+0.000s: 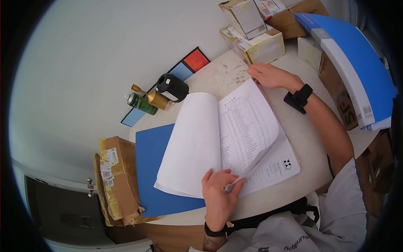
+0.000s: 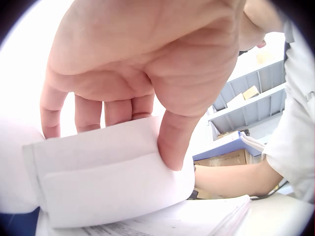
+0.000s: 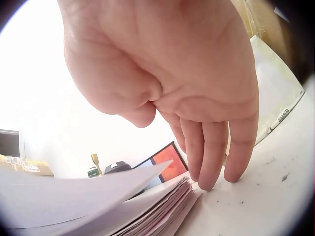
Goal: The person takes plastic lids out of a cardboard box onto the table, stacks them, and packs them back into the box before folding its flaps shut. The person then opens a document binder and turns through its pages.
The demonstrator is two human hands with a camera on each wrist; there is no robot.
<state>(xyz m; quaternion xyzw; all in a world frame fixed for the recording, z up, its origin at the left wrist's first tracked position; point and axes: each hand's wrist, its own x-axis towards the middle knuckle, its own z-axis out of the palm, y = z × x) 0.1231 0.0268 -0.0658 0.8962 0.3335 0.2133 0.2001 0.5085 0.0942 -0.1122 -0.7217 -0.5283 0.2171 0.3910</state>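
Note:
In the head view, a stack of printed sheets (image 1: 243,122) lies over a blue folder (image 1: 153,147), with turned white pages (image 1: 191,143) on its left. The left hand (image 1: 220,194) pinches the lower edge of a lifted page; in the left wrist view the thumb of that hand (image 2: 142,73) is on the near side of the curled paper (image 2: 108,182) and the fingers go behind it. At the stack's top corner is the right hand (image 1: 275,77). The right wrist view has this hand (image 3: 167,88) with fingers extended down, tips at the table beside the page edges (image 3: 162,209).
A black container (image 1: 172,87), a gold holder (image 1: 158,100) and a green can (image 1: 142,103) stand by the wall. Cardboard boxes (image 1: 262,48) are at the back; another box (image 1: 121,180) is at the left edge. A large blue binder (image 1: 357,63) stands at the right.

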